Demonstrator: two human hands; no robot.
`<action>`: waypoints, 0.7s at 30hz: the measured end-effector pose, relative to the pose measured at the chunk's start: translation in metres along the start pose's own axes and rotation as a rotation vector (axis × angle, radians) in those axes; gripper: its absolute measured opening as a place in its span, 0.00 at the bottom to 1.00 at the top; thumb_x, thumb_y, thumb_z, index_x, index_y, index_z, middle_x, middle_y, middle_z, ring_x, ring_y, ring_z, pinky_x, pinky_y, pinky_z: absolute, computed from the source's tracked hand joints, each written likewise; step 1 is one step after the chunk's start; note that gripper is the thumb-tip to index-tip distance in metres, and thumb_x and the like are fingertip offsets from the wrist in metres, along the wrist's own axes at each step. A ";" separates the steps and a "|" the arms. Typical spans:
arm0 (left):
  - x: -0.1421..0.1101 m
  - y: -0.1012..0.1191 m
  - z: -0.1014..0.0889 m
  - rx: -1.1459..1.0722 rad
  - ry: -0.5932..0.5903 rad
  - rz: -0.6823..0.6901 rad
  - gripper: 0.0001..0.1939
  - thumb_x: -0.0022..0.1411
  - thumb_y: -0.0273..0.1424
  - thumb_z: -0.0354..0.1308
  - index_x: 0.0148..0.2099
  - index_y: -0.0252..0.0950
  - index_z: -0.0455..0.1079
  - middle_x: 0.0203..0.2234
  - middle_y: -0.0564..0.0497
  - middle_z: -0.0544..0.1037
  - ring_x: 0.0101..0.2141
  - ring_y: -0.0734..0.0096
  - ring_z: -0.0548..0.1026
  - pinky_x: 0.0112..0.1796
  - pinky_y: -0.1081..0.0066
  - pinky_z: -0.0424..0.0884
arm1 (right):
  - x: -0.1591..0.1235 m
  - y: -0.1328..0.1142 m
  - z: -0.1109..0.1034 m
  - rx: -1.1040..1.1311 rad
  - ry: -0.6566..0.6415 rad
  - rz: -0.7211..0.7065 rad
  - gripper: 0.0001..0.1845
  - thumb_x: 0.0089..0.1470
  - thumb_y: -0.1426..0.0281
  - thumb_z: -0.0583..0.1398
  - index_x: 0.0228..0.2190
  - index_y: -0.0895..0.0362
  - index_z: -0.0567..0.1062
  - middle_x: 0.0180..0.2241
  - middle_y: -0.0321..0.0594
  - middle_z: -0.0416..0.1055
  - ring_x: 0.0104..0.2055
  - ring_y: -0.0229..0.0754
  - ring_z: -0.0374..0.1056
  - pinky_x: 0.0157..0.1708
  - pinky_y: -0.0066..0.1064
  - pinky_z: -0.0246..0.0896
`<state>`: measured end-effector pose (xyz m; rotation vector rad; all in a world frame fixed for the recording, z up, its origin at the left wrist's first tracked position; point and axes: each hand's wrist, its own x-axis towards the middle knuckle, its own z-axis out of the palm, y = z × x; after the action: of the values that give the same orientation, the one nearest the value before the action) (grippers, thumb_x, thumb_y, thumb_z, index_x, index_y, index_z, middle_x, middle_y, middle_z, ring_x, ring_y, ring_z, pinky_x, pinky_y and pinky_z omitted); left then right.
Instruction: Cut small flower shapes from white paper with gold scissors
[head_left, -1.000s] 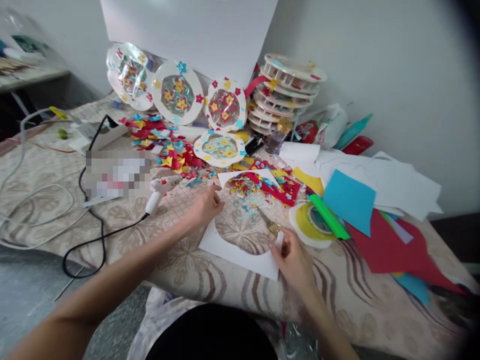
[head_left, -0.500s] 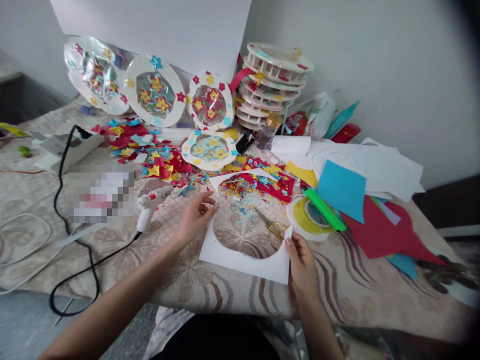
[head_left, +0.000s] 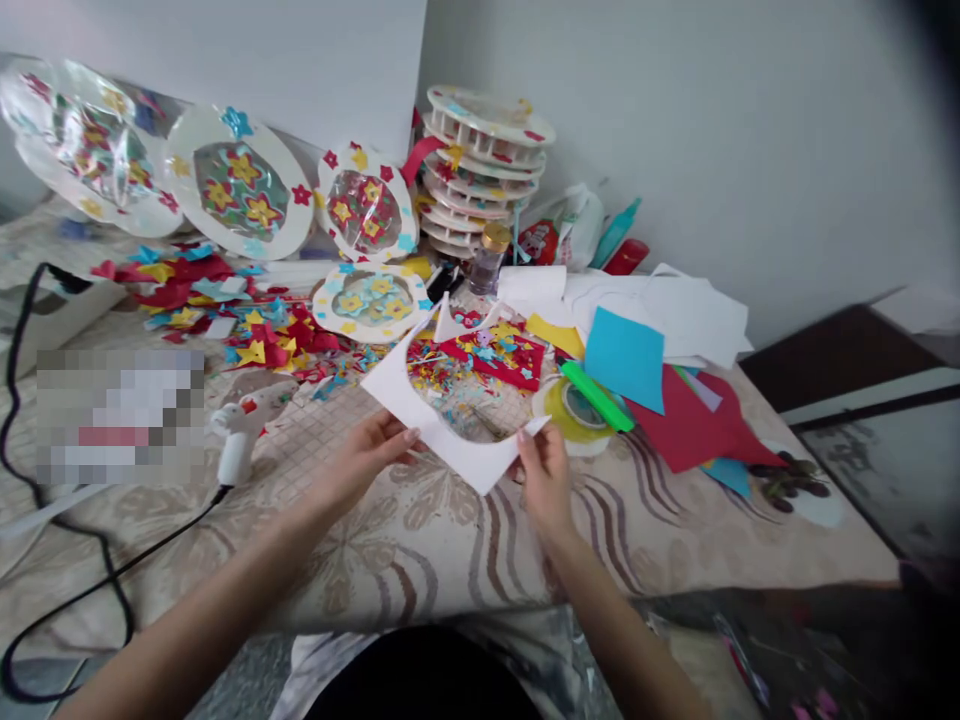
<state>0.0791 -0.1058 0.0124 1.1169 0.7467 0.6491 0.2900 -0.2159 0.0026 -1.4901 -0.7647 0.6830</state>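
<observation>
A white sheet with a large round opening cut out of it (head_left: 466, 457) is held up over the table, tilted, with one corner pointing towards me. My left hand (head_left: 381, 447) pinches its lower left edge between thumb and fingers. At the right end of the sheet, my right hand (head_left: 544, 465) grips a narrow strip near the cut edge. Scissors (head_left: 491, 425) lie on the cloth behind the sheet, seen partly through the opening. Just beyond are small coloured scraps (head_left: 431, 370) and a red piece (head_left: 529, 362) strewn with cut bits.
A white glue gun (head_left: 236, 450) with a black cord lies at left. Decorated round frames (head_left: 292, 215) lean at the back beside a stack of white rings (head_left: 487, 130). Right are a tape roll (head_left: 576, 425), a green tube (head_left: 596, 395), and blue (head_left: 624, 355) and red sheets (head_left: 694, 440).
The sheet has been turned and lifted, and my left hand has shifted from its upper left side to its lower left edge. The view has swung right.
</observation>
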 end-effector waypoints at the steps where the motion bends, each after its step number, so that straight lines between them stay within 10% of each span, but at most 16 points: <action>1: 0.001 -0.003 0.003 -0.012 0.011 -0.025 0.17 0.55 0.40 0.62 0.42 0.34 0.68 0.30 0.49 0.76 0.30 0.72 0.73 0.30 0.73 0.69 | 0.001 -0.001 -0.001 -0.030 -0.072 -0.025 0.12 0.58 0.59 0.54 0.37 0.54 0.65 0.25 0.32 0.63 0.21 0.35 0.59 0.19 0.27 0.56; 12: 0.046 0.033 0.004 -0.012 0.139 0.153 0.13 0.52 0.36 0.63 0.35 0.32 0.67 0.23 0.54 0.72 0.23 0.77 0.69 0.26 0.75 0.67 | 0.018 0.002 -0.049 -1.076 -0.373 -0.461 0.21 0.47 0.78 0.55 0.46 0.59 0.65 0.41 0.50 0.67 0.46 0.52 0.63 0.45 0.43 0.61; 21: 0.060 0.035 0.004 -0.260 0.066 0.179 0.12 0.57 0.30 0.59 0.45 0.33 0.69 0.36 0.48 0.77 0.33 0.71 0.75 0.35 0.71 0.73 | 0.033 0.016 -0.056 -0.548 -0.427 -0.124 0.18 0.47 0.72 0.56 0.43 0.56 0.66 0.30 0.37 0.67 0.31 0.40 0.66 0.33 0.34 0.63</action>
<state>0.1153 -0.0506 0.0346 0.9316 0.6021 0.9109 0.3561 -0.2235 -0.0095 -1.7865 -1.4467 0.7420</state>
